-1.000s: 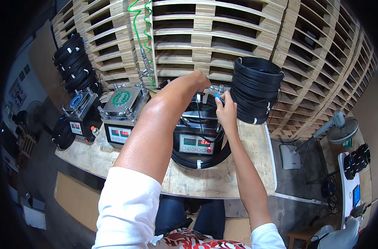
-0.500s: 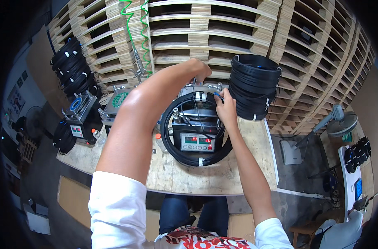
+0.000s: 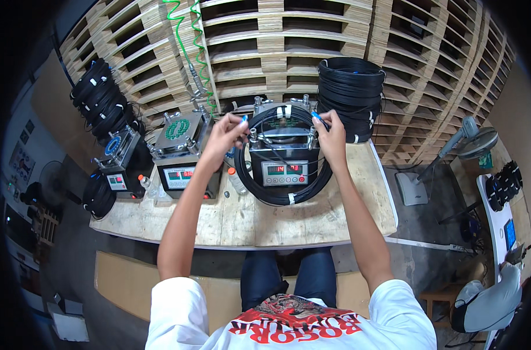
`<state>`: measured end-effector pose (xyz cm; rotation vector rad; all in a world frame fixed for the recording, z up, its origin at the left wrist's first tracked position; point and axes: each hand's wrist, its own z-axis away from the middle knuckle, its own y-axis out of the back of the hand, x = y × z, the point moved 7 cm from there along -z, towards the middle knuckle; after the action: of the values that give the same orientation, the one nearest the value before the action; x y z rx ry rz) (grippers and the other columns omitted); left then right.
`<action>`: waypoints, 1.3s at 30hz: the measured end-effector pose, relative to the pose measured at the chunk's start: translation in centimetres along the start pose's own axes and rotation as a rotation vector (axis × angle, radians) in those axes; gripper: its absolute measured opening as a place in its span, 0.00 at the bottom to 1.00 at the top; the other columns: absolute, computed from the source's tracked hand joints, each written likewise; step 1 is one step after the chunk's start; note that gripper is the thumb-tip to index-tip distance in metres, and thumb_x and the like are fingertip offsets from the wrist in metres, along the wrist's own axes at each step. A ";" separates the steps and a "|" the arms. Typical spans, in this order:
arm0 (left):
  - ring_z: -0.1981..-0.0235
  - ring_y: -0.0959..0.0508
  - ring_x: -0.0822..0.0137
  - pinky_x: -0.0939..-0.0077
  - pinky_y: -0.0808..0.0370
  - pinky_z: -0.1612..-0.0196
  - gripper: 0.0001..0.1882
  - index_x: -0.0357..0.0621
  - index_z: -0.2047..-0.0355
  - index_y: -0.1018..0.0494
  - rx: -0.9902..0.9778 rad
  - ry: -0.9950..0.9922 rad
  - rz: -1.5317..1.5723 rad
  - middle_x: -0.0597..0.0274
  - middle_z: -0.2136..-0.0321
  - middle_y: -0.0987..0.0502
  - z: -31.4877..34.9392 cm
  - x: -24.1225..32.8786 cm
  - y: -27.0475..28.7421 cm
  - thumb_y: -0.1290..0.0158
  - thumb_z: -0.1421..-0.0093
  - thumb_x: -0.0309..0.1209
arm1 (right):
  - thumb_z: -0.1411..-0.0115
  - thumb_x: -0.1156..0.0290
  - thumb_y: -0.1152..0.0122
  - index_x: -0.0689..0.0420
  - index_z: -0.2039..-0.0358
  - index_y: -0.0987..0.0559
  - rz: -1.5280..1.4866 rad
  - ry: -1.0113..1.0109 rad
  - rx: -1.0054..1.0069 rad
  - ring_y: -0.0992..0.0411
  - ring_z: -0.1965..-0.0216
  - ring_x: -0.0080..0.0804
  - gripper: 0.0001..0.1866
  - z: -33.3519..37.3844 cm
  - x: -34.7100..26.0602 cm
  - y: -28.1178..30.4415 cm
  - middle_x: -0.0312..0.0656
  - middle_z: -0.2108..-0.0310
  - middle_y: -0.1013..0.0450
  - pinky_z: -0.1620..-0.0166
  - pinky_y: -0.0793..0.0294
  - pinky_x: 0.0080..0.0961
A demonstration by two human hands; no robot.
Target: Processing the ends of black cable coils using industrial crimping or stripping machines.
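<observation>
A black cable coil [image 3: 280, 197] with white ties lies looped around a grey box machine [image 3: 284, 157] with a red digit display on the wooden bench. My left hand [image 3: 225, 135] pinches a blue-tipped cable end at the machine's left upper corner. At the right upper corner, my right hand [image 3: 330, 137] pinches the other blue-tipped cable end. Both hands hover just above the machine's top clamps.
A tall stack of black coils [image 3: 350, 96] stands right behind the machine. Two similar machines [image 3: 185, 157] [image 3: 117, 160] sit to the left, with more coils [image 3: 97, 102] beyond. A small bottle [image 3: 237, 181] lies beside the coil. Wooden pallets [image 3: 265, 41] form the back wall; a green spiral hose [image 3: 186, 35] hangs down.
My left arm has drawn back from reaching across the machine to its left corner. The view has swung so the coil-wrapped machine sits central. Both hands now hold blue cable ends apart.
</observation>
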<state>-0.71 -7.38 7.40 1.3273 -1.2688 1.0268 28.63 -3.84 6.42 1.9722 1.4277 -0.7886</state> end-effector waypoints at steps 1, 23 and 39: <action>0.68 0.25 0.78 0.83 0.28 0.67 0.09 0.47 0.61 0.30 -0.023 0.018 0.106 0.67 0.66 0.21 1.5 -1.0 -0.5 0.44 0.32 0.36 | 0.39 0.72 0.35 0.65 0.67 0.25 0.011 -0.038 -0.017 0.26 0.68 0.28 0.09 1.6 -0.3 0.4 0.43 0.71 0.23 0.62 0.28 0.26; 0.74 0.17 0.67 0.70 0.24 0.69 0.12 0.48 0.52 0.20 0.275 -0.300 -0.524 0.54 0.70 0.16 5.7 -4.4 2.2 0.46 0.36 0.28 | 0.29 0.73 0.54 0.55 0.42 0.24 -0.279 -0.499 -0.175 0.34 0.78 0.15 0.18 7.7 4.7 5.8 0.33 0.68 0.28 0.73 0.31 0.15; 0.67 0.19 0.41 0.48 0.25 0.66 0.19 0.55 0.42 0.30 0.452 -0.231 -1.037 0.43 0.70 0.19 6.7 -5.0 0.1 0.50 0.33 0.27 | 0.35 0.80 0.49 0.51 0.45 0.21 0.295 -0.143 -0.057 0.32 0.76 0.28 0.20 8.2 9.3 8.3 0.40 0.77 0.29 0.67 0.31 0.22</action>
<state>-1.64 -13.19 1.54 2.1469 -0.3312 0.4066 37.90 -6.30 -4.98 1.9793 1.0356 -0.7295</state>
